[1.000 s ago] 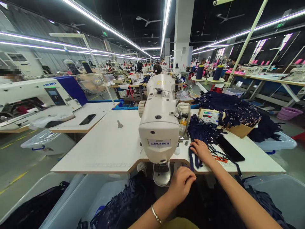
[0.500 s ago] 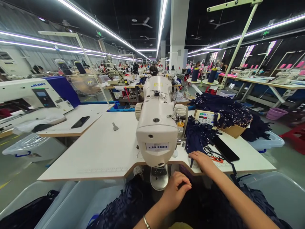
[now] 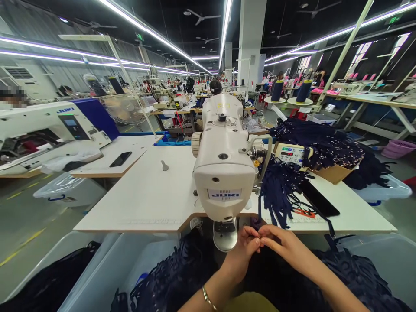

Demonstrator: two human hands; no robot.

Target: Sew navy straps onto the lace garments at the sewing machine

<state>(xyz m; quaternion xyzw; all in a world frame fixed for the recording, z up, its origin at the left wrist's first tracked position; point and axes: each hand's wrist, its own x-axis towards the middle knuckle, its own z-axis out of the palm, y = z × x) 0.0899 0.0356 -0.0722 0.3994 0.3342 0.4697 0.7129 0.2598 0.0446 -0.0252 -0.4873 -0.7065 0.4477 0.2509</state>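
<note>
In the head view, a cream-white metal sewing machine with blue JUKI lettering [image 3: 224, 151] stands at the middle of a white-topped work table [image 3: 136, 195]. The left hand [image 3: 241, 253] and the right hand [image 3: 287, 242] meet at the fingertips, just right of the machine's rounded, shiny metal arm end [image 3: 225, 240]. The fingers pinch inward, as though around something small, but they cover whatever may be there, so I cannot tell whether they hold anything. Meeting so near that arm end probably keeps the reach to it short.

The loose bundle of narrow navy fabric strips [image 3: 276, 190] lies on the table right of the machine, its ends hanging toward the near edge, seemingly so that single strips can be picked out easily. The hands are apart from it.

Farther right of the machine, a larger navy heap with small shiny metal fittings [image 3: 321, 138] tops a brown cardboard box [image 3: 334, 172], perhaps as a stock. The cream control box with a red display [image 3: 289, 155] sits between machine and heap, likely to keep its buttons in reach.
</note>
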